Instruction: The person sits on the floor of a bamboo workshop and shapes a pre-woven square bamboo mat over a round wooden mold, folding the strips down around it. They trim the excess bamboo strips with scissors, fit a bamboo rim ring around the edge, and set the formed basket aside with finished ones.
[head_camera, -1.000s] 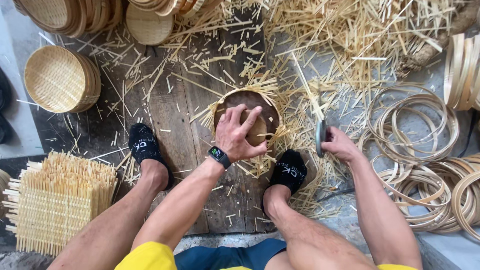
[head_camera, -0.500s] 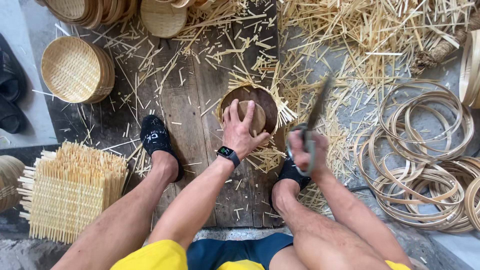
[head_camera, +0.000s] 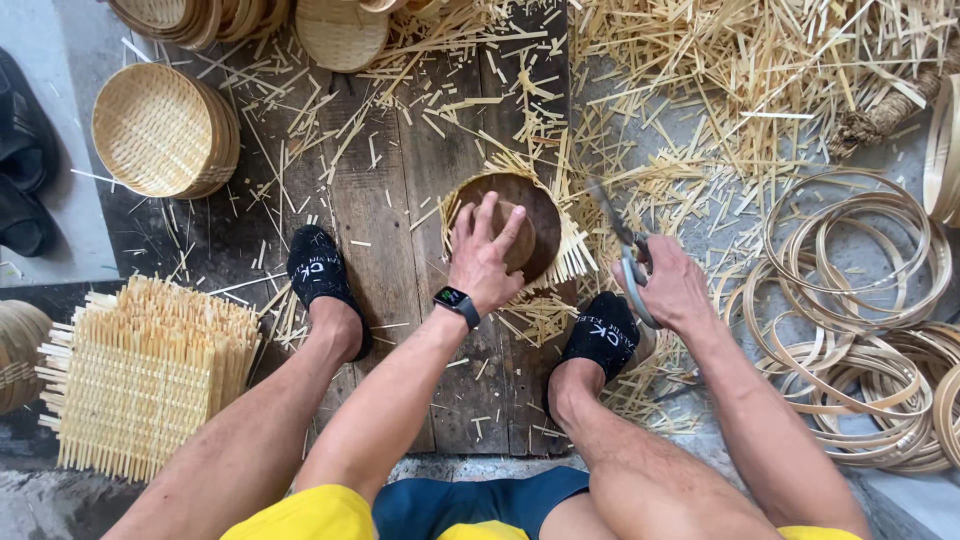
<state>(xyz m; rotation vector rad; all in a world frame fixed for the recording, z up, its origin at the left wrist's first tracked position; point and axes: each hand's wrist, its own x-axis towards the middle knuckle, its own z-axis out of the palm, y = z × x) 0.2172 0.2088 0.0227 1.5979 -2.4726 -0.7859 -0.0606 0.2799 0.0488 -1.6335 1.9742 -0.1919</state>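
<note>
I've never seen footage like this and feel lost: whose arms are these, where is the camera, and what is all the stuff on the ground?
There is no machine here. The one picture comes from a camera worn on a person's head, looking down at their own arms, legs and black-socked feet.

The left hand, with a watch at the wrist, presses flat on a round brown block that sits on a woven mat whose strip ends stick out around it. The right hand grips a blade with a pale handle, raised beside the block.

All this rests on dark wooden boards littered with pale strip offcuts. At the left lie a stack of square woven mats and round shallow baskets; at the right, a pile of thin hoops.
</note>
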